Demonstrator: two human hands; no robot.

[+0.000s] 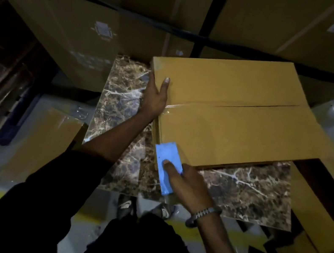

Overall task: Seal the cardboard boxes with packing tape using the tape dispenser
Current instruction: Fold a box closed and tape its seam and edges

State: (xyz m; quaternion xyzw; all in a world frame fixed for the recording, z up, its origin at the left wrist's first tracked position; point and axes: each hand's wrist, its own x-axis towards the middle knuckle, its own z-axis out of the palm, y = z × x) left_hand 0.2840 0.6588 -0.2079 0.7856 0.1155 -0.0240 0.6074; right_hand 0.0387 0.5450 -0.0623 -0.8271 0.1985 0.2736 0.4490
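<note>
Your cardboard box (239, 125) sits on the marbled desk (250, 192) toward its far right corner, flaps closed, with clear tape (187, 107) over the left part of the seam. Your left hand (154, 97) grips the box's left edge, thumb on top. Your right hand (185, 183) holds a blue block (165, 161) against the box's near-left corner, thumb pressing on it.

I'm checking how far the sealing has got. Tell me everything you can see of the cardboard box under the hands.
The cardboard box is plain tan, lying flat on a marbled surface. Its top flaps meet in a centre seam; clear tape covers the seam's left part, the right part looks bare. The left hand grips its left edge, thumb on top. The right hand holds a blue tool against its near corner.
</note>
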